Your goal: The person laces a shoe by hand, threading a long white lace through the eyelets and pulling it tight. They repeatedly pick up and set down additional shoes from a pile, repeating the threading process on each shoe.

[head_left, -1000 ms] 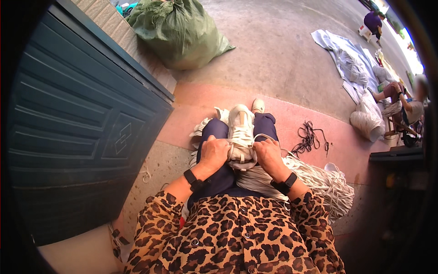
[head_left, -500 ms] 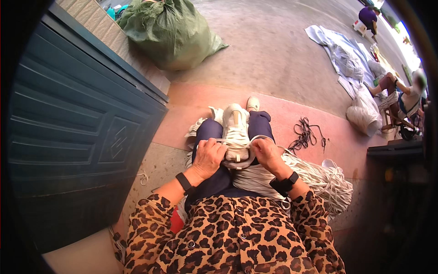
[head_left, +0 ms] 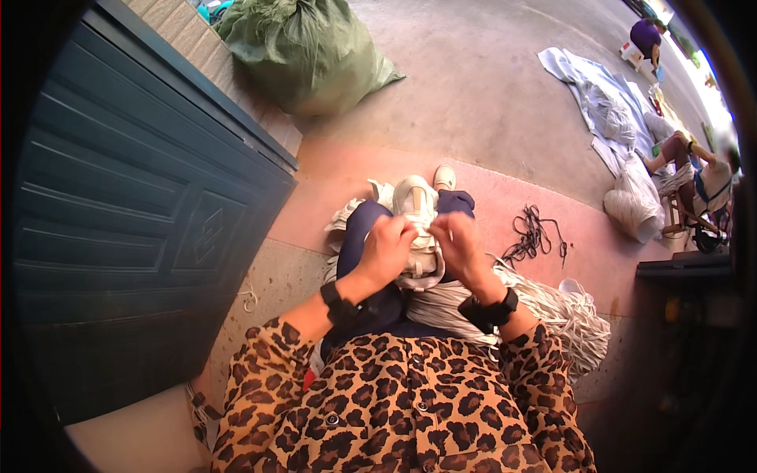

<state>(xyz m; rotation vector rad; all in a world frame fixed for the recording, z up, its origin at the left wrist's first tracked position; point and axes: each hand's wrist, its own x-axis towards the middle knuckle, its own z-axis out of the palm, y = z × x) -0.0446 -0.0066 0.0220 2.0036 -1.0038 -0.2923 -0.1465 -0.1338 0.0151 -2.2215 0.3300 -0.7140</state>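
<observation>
A white sneaker (head_left: 413, 191) rests on my lap between my thighs, its toe pointing away from me and its heel toward me. Over its lacing my left hand (head_left: 388, 246) is closed in a pinch on a white shoelace, the lace itself barely showing behind the fingers. Opposite it, my right hand (head_left: 460, 244) pinches the shoelace too, thumb and forefinger together. Both hands are slightly smeared by motion and cover much of the shoe's middle. Across my right thigh lies a thick bundle of white laces (head_left: 552, 319).
A dark blue panelled door (head_left: 142, 236) stands close on my left. Black laces (head_left: 535, 236) lie on the pink floor strip to the right. Ahead sits a large green sack (head_left: 315, 59). White bags (head_left: 633, 201) and a seated person (head_left: 710, 177) are at the far right.
Both hands have risen off the shoe's sides and come closer together above the lacing. The lace loops that stood out beside the shoe no longer show. The view has shifted slightly.
</observation>
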